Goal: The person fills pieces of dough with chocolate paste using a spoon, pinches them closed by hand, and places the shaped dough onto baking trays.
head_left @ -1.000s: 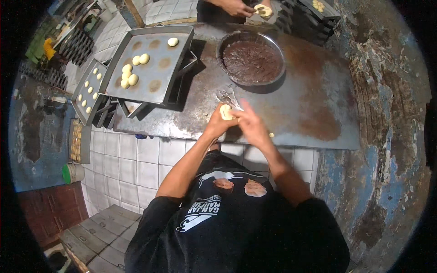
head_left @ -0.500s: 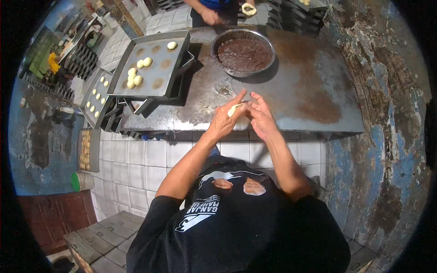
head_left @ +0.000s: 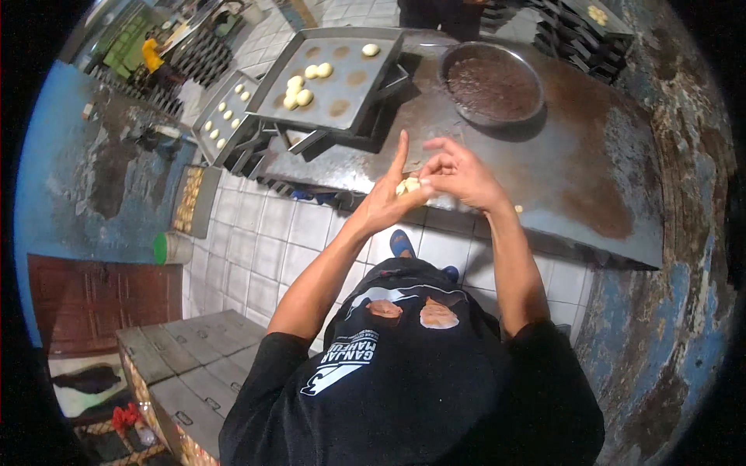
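A pale piece of dough (head_left: 408,186), bunched at the top, rests in my left hand (head_left: 383,202). That hand is cupped around the dough, its thumb side toward my other hand. My right hand (head_left: 462,179) presses against the dough with thumb and fingertips, which partly hide it. Both hands are held over the front edge of the metal table (head_left: 579,167). Beyond them stands a round metal bowl (head_left: 501,123) holding a dark brown paste (head_left: 495,84). Several pale dough balls (head_left: 304,97) lie on a large metal tray (head_left: 353,56) to the left.
A lower tray (head_left: 205,124) with several dough balls stands farther left. Dark stacked racks (head_left: 579,43) rise behind the table's right end. A peeling wall (head_left: 645,342) bounds the right. Metal-topped boxes (head_left: 194,342) are at lower left. Another person (head_left: 440,19) stands across the table.
The dough in my left hand has gone from a smoother shape to a bunched one. My view has turned, shifting table, tray and bowl rightward. The other person's hands have left view.
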A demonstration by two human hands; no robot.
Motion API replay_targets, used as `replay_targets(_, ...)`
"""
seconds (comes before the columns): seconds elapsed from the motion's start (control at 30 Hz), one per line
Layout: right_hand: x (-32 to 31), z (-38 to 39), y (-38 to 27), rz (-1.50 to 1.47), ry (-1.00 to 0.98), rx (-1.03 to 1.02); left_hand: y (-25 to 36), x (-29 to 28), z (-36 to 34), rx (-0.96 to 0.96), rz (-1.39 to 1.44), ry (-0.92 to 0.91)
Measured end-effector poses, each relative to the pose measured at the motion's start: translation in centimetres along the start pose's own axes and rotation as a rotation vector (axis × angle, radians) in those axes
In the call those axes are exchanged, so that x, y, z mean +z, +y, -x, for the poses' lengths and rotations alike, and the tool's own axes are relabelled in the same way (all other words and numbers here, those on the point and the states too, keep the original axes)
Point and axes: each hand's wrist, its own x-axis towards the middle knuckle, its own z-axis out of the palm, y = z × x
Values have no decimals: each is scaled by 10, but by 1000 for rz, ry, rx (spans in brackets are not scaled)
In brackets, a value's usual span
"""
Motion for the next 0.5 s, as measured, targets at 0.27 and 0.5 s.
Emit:
replay_targets(0.27,81,-56,34,569,518,-585,-63,-63,-5,-319,362,39)
replay_targets(0.5,153,-151,76,-155,332,-46,-117,-124,-37,51,561,300)
